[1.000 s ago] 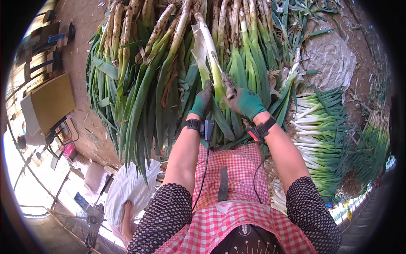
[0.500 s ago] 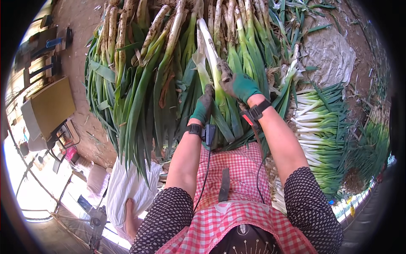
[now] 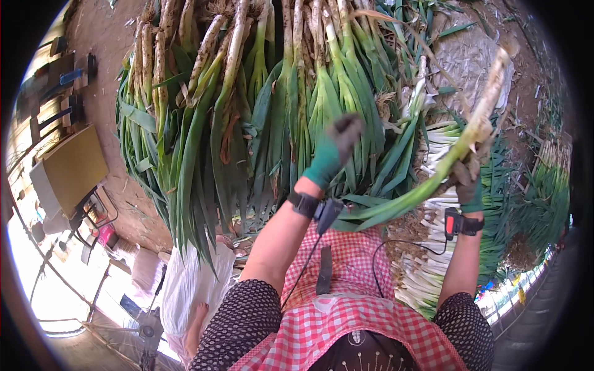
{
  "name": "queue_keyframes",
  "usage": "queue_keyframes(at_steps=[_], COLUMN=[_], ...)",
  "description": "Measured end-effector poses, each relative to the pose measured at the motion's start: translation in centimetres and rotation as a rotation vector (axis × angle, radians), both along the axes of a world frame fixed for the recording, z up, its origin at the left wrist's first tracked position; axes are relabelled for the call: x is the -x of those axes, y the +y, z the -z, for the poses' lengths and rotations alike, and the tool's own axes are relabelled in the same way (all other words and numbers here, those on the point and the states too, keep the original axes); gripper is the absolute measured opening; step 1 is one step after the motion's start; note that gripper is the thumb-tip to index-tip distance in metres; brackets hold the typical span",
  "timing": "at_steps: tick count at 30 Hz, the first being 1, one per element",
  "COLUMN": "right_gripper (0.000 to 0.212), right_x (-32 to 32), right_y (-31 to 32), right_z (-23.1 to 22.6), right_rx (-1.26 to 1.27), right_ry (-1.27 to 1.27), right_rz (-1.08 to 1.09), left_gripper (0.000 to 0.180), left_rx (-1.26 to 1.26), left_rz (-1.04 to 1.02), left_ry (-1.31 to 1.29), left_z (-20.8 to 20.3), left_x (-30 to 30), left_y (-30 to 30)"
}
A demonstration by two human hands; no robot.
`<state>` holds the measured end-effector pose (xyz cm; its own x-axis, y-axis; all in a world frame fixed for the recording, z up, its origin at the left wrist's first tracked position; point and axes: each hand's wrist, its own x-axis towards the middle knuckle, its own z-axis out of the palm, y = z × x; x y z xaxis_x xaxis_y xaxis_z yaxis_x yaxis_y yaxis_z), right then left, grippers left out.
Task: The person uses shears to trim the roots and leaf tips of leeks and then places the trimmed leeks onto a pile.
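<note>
My right hand (image 3: 468, 181), in a green glove with dirty grey fingers, is closed around a long green onion (image 3: 456, 150). The onion slants across the right side, its soil-stained white root end up and away from me. Its green leaves trail down left toward my lap. My left hand (image 3: 334, 150), gloved the same way, hovers over the large heap of unpeeled green onions (image 3: 207, 133). Motion smears its fingers. Under and beside my right hand lies a stack of clean white-stalked green onions (image 3: 427, 279).
A crumpled pale plastic sheet (image 3: 448, 46) and leaf scraps lie at the far right. More green onions (image 3: 547, 173) stand beyond the clean stack. To the left are a yellow-topped box (image 3: 71, 164), a white sack (image 3: 197, 281) and another person's bare foot (image 3: 199, 315).
My right hand has swung right from the heap, carrying the green onion out over the clean stack. My left hand has come off the onion and moved slightly right.
</note>
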<state>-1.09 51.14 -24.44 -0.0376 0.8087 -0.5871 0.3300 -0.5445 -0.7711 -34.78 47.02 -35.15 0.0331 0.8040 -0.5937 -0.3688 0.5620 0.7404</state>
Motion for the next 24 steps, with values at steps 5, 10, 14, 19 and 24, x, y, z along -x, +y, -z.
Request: queue_keyframes(at_steps=[5, 10, 14, 19, 24], right_gripper=[0.037, 0.049, 0.046, 0.042, 0.051], right_x=[-2.5, 1.8, 10.8, 14.2, 19.6], right_y=[1.2, 0.2, -2.0, -4.8, -4.6], right_z=[2.8, 10.8, 10.9, 6.3, 4.0], right_rx=[0.004, 0.079, 0.147, 0.159, 0.048], right_ry=[-0.242, -0.535, -0.284, -0.227, -0.33], right_rz=[-0.234, -0.451, -0.449, -0.411, -0.646], left_gripper=[0.076, 0.068, 0.044, 0.027, 0.029], left_rx=[0.153, 0.267, 0.219, 0.098, 0.23], left_rz=[0.086, 0.446, 0.349, -0.163, -0.024], left_ry=[0.891, 1.004, 0.9, 0.059, 0.153], left_z=[11.6, 13.3, 15.0, 5.0, 3.4], left_x=[2.9, 2.3, 8.7, 8.3, 9.8], left_y=[5.3, 7.6, 2.3, 2.0, -1.2])
